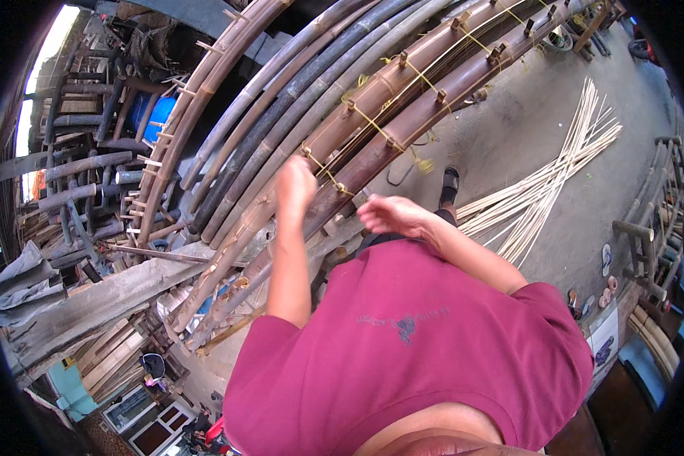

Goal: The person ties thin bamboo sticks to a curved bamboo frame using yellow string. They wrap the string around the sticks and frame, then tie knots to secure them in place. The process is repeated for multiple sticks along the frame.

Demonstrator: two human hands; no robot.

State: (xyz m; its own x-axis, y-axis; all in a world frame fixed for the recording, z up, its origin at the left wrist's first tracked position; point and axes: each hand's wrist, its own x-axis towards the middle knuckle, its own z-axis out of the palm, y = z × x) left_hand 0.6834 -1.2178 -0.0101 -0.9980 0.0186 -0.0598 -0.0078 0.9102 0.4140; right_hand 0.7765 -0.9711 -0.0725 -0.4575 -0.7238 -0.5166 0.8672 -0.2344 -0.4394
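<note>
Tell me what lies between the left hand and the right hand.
In the head view, a brown bamboo pole bound with yellow cord runs between the left hand and the right hand.

Head fisheye – looks down, close over bamboo poles (403, 106).

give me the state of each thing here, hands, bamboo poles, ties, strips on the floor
left hand: closed, raised at the poles, grip unclear
right hand: open, fingers loose, holding nothing visible
brown bamboo poles: lying side by side, lashed together
yellow ties: wrapped across the poles, pegged
dark poles: lying alongside, no ties on them
pale strips: loose on the floor, fanned and crossing
sandal: on a foot, flat on the floor
</note>
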